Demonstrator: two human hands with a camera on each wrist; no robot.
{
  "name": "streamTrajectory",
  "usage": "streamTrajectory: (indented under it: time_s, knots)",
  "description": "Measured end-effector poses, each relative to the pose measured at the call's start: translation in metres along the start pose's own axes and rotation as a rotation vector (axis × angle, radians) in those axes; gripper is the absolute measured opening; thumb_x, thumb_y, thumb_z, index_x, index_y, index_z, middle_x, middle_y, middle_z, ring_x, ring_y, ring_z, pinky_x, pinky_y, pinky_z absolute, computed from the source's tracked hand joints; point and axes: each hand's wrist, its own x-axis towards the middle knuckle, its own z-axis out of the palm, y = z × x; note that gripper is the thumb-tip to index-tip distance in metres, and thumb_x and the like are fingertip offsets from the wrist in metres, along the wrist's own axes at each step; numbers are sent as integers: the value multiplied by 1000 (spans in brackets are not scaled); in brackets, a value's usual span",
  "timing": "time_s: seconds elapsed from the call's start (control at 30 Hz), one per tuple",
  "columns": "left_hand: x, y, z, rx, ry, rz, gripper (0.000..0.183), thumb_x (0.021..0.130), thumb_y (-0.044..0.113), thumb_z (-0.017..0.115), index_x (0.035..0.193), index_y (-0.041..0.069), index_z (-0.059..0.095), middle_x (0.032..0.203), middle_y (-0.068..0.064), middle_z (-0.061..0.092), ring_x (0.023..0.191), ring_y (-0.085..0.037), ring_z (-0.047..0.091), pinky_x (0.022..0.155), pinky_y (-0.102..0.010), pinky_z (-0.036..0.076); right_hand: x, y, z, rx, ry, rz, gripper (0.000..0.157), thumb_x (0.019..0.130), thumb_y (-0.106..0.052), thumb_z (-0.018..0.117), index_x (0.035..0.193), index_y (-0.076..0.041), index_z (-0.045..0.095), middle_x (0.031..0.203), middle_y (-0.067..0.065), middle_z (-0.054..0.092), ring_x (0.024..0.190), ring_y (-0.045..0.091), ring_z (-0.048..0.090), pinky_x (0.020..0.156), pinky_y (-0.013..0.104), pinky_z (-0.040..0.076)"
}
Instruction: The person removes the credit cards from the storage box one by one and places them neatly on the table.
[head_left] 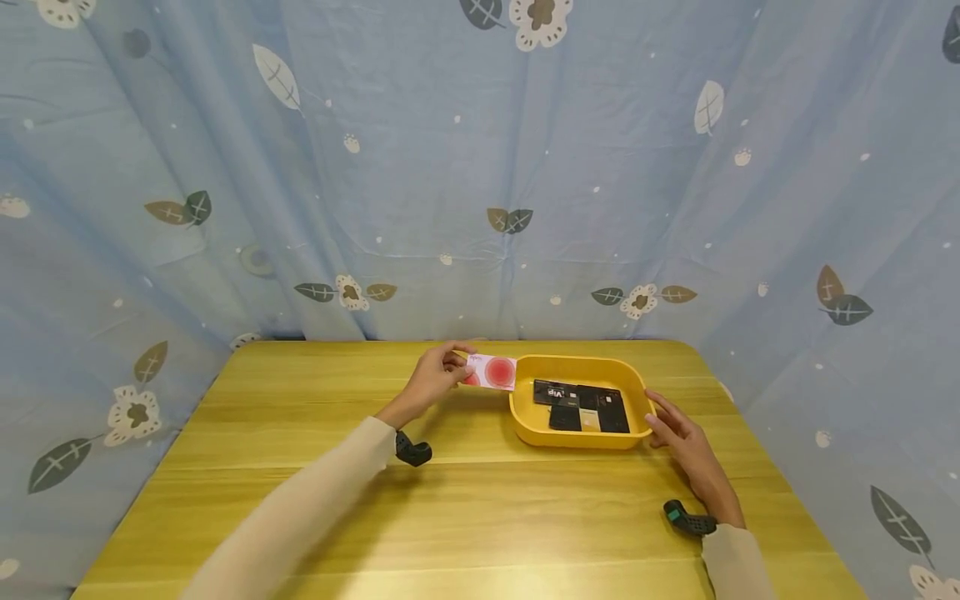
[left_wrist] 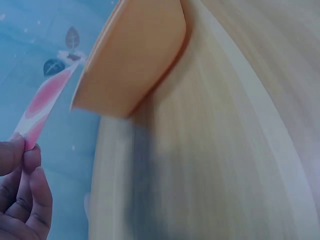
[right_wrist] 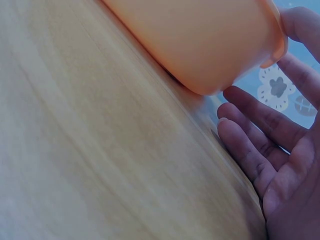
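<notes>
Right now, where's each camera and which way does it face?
Head: worn there, looks forward and down at tray and table; left hand, right hand, sleeves show.
Left wrist: worn there, looks at the pink card and tray; left hand shows.
Right wrist: worn there, looks at the tray's side; right hand shows.
Both wrist views show tray, table and curtain.

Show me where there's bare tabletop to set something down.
Free: table left of the left hand, and between the forearms, nearer than the yellow tray. Crowded: the tray's left end, by the pinched pink-and-white card, and its right end, at the right hand.
</notes>
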Motion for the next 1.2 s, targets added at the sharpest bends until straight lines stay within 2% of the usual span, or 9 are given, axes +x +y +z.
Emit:
streamTrajectory:
  time_s: [0.13,0.3,0.47,0.6,0.8,1.03,1.2]
  knots:
    - [-8,-7,-20,-8,32,-8,30,100,6,68,130,6,65,99,-13,69,85,-30,68,79,-64,51,2,-2,1,-2,-3,2,58,108,-38,54,162,-26,36,151,23,44,94,27,67,83,27,57]
    - [-17,-14,-43,5,70,-24,32,100,6,68,132,5,65,101,-15,69,88,-40,65,74,-58,52,4,-4,2,-6,7,-6,58,108,-37,55,162,-24,37,146,23,49,91,28,67,82,28,57]
    - [-30,-22,-64,39,129,-67,31,100,5,68,131,5,65,102,-16,69,88,-36,65,71,-50,53,4,-5,3,-5,4,-17,58,108,-35,55,162,-22,36,146,23,49,91,29,67,81,29,57]
    - [-38,-29,-80,71,163,-98,29,100,5,68,129,6,65,102,-17,68,89,-38,64,71,-47,54,3,-4,2,-1,2,-12,58,108,-35,55,162,-22,36,147,23,48,91,29,67,82,29,57]
    - [-47,-41,-103,115,198,-117,28,100,6,68,128,6,66,101,-17,67,89,-38,62,67,-36,52,3,-1,1,0,4,-5,57,109,-35,54,162,-24,36,150,23,46,94,24,67,82,27,57]
    - [-59,-53,-129,154,232,-139,29,100,6,67,129,8,65,106,-18,67,89,-32,62,71,-43,55,1,1,-1,-6,0,-13,56,109,-34,53,162,-25,36,152,23,45,94,25,66,82,28,57]
    - [-66,-61,-146,188,258,-167,31,101,5,67,131,6,64,108,-22,66,91,-32,63,72,-40,57,1,0,-2,-11,-3,-23,56,109,-34,53,162,-25,36,149,23,47,93,27,66,82,28,57]
